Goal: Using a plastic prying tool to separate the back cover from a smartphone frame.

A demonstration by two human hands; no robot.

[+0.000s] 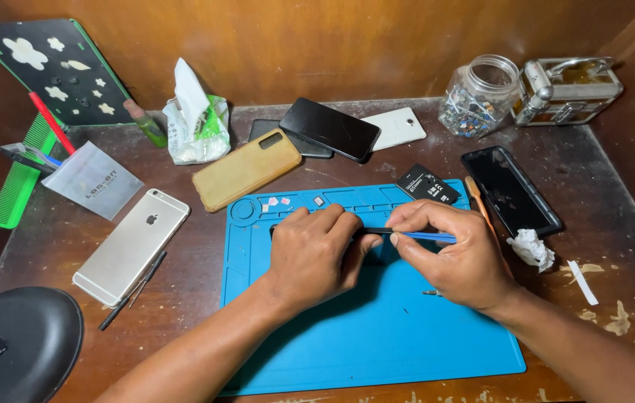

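My left hand (pixel 312 252) presses down on a dark phone (pixel 368 237) that lies on the blue work mat (pixel 377 336); most of the phone is hidden under my fingers. My right hand (pixel 453 255) pinches a thin blue tool (pixel 426 236), its tip against the phone's edge next to my left thumb. Small white and pink parts (pixel 276 201) sit in the mat's top compartments. A small black battery (pixel 427 184) rests at the mat's upper right corner.
A silver phone (pixel 132 244) and tweezers (pixel 132 290) lie at left, a tan-cased phone (pixel 246 169) and stacked phones (pixel 329 128) behind the mat, a black phone (pixel 511 190) at right. A glass jar (pixel 479 95), a metal case (pixel 567 89), a tissue wad (pixel 531 247) and a green comb (pixel 19 179) are around.
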